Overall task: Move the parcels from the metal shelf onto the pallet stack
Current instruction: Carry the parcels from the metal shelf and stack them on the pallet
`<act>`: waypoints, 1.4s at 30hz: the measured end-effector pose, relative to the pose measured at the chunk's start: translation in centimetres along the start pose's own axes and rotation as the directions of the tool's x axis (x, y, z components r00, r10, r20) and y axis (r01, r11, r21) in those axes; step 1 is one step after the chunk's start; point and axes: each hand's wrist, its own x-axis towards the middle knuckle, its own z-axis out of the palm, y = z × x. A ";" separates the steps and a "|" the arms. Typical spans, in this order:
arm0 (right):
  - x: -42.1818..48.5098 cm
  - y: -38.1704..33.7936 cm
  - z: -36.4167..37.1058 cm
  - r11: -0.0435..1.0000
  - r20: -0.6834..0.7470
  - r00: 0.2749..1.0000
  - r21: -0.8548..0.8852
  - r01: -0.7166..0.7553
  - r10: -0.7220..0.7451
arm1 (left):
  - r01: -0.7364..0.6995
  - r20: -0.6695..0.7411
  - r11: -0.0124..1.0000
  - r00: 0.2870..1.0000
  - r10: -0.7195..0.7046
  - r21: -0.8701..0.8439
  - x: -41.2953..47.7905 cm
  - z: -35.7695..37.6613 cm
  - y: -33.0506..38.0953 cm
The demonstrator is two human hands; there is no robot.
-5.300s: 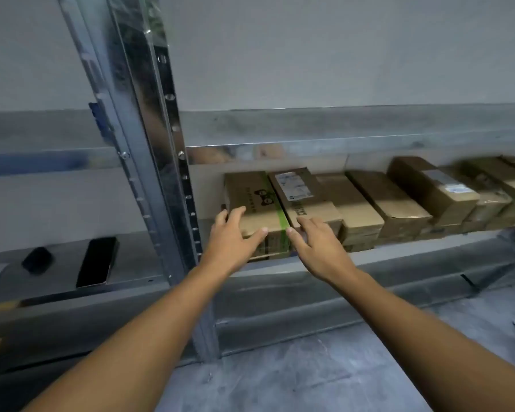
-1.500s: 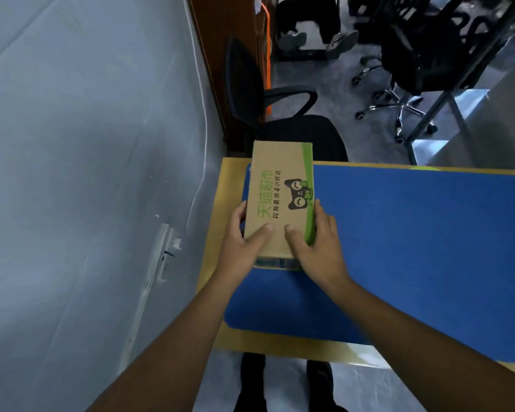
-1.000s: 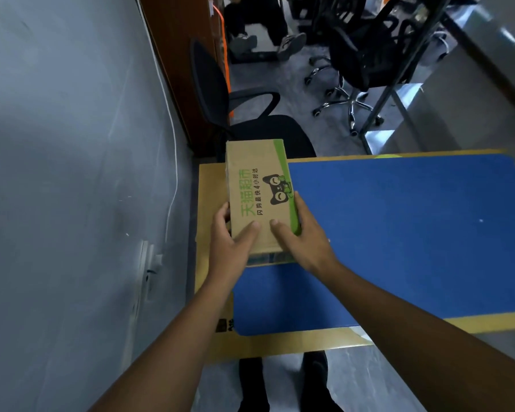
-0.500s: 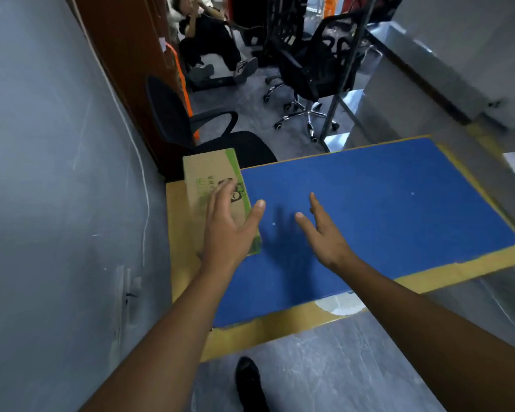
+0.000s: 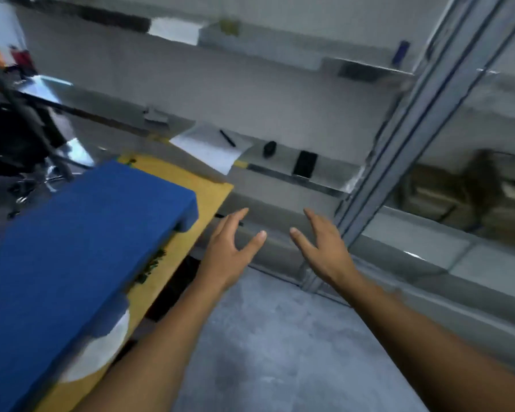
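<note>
My left hand [image 5: 231, 248] and my right hand [image 5: 321, 246] hang empty in mid-air with fingers spread, over the grey floor in front of the metal shelf [image 5: 378, 233]. Blurred brown parcels [image 5: 464, 191] lie on the shelf at the far right, behind its upright post [image 5: 405, 135]. The blue-topped pallet stack [image 5: 72, 248] on yellow board fills the left of the view. The green-striped parcel is out of sight.
On the shelf's left bay lie a white sheet with a pen [image 5: 210, 144], a small black object [image 5: 269, 148] and a black phone [image 5: 305, 163]. A black office chair [image 5: 9, 138] stands at far left. Grey concrete floor [image 5: 280, 352] lies below my arms.
My hands have left the green-striped parcel on the pallet stack and swung right. The view has turned from the pallet stack toward the metal shelf.
</note>
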 end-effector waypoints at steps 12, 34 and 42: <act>-8.3 23.7 -22.8 0.919 -0.404 0.827 0.123 -0.376 0.392 | -0.192 0.433 0.965 0.865 0.253 -0.179 4.3 32.6 19.2; 5.1 43.8 -36.5 0.782 -0.538 0.706 -0.131 -0.610 0.461 | 0.210 0.437 0.952 0.895 -0.095 -0.224 20.9 62.0 28.1; 7.2 45.7 -37.3 0.838 -0.542 0.717 -0.043 -0.544 0.438 | 0.323 0.425 0.865 0.894 -0.146 -0.384 20.3 62.9 29.5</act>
